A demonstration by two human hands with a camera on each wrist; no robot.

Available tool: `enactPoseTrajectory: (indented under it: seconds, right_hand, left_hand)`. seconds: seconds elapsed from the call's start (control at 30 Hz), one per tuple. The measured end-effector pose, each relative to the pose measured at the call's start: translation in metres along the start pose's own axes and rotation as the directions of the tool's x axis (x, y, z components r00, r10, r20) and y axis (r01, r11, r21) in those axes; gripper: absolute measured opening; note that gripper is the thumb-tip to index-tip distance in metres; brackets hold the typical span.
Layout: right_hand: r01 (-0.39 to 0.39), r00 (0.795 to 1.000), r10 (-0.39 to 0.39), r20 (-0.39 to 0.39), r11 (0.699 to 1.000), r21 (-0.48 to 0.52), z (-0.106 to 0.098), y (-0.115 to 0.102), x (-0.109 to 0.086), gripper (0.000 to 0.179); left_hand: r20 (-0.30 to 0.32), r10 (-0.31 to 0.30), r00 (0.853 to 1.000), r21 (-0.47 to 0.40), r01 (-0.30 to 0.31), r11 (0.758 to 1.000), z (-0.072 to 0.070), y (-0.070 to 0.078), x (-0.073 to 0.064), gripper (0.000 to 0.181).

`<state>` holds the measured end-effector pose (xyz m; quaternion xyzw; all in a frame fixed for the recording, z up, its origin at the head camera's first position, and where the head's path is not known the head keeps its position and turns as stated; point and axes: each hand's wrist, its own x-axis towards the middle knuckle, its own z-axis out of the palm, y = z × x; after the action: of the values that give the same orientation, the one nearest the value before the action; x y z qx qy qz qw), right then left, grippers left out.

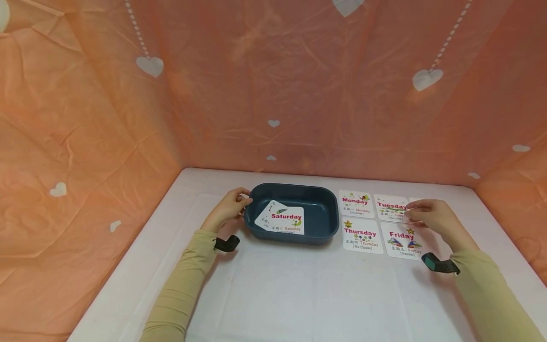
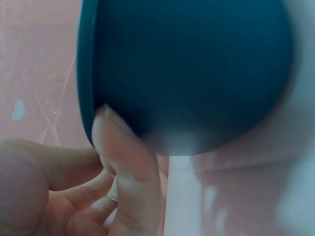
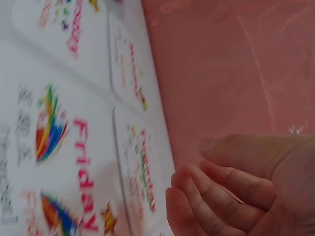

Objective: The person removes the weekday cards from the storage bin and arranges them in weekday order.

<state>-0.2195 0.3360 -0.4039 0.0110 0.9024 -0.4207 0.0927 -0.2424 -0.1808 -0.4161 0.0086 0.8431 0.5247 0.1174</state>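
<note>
A dark blue plastic tray [image 1: 295, 239] stands on the white table with several cards inside, the top one being a Saturday card [image 1: 287, 224]. My left hand [image 1: 227, 208] pinches the tray's left rim [image 2: 86, 78]. My right hand [image 1: 438, 219] hovers over the cards at the right, fingers loosely bent and nothing between them. Below and around it lie a Tuesday card [image 1: 391, 203] and a Friday card [image 1: 403, 241]. Behind the hand, another card [image 1: 420, 201] is mostly hidden.
Between the tray and my right hand lie a Monday card [image 1: 358, 210] and a Thursday card [image 1: 363, 241], one above the other. An orange-pink cloth wall [image 1: 307, 95] with white hearts rises behind the table and along both sides.
</note>
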Motion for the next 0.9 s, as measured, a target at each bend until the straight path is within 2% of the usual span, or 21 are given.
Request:
enactPoseTrajectory:
  seconds: [0.2,0.47,0.9]
  right_hand:
    - [0.073,0.997,-0.075,0.03,0.994,0.08,0.009,-0.025,0.005,0.05]
    - [0.151,0.985,-0.164,0.047,0.969,0.197,0.031,-0.057,0.012,0.049]
    - [0.253,0.948,-0.292,0.125,0.932,0.259,0.065,-0.104,0.027,0.038]
  left_hand:
    - [0.0,0.0,1.0,-0.009,0.0,1.0,0.001,0.001,0.0,0.034]
    - [0.003,0.001,1.0,-0.01,-0.001,1.0,0.0,0.003,-0.003,0.033]
    - [0.004,0.006,1.0,-0.025,-0.006,1.0,0.001,0.003,-0.002,0.033]
